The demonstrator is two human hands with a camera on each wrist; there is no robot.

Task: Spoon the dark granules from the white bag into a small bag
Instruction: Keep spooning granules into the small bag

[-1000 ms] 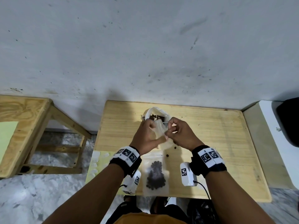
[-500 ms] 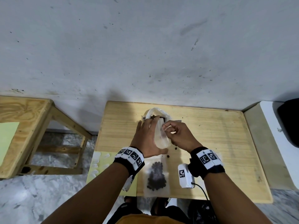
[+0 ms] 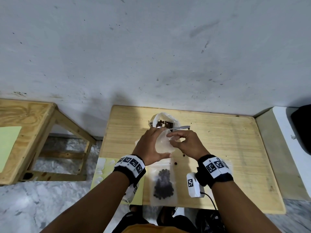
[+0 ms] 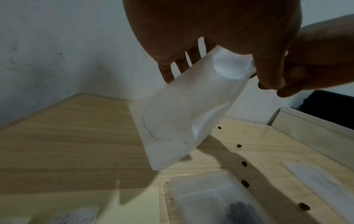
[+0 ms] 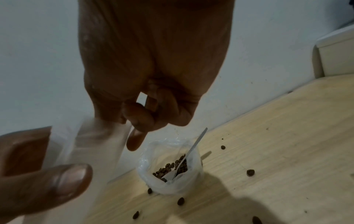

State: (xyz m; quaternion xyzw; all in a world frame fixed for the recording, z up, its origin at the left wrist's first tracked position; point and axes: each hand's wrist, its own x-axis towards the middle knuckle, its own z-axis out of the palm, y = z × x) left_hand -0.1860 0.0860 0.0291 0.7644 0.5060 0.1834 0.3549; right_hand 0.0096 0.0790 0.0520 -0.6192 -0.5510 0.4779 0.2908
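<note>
Pinching the mouth of the empty small bag [image 3: 162, 144], the right hand [image 3: 186, 144] has thumb and forefinger curled on its upper edge, while the left hand [image 3: 150, 146] cups the bag from the other side, fingers [image 4: 167, 71] fairly straight behind it and the thumb under its lower edge. Compared with half a second ago, both hands sit slightly nearer the person, so the white bag [image 3: 164, 122] behind them is now uncovered, its dark granules [image 3: 164, 123] and the spoon [image 3: 178, 128] resting in it plain to see; a second ago the left fingers were curled round the small bag. The white bag stands open at the far middle of the wooden surface [image 3: 227, 148]. A filled clear pouch [image 3: 163, 184] lies flat at the near edge, between the wrists. Loose granules [image 3: 175, 163] dot the wood nearby. No readable writing appears; the wristbands [image 3: 130, 163] carry only black-and-white square markers.
</note>
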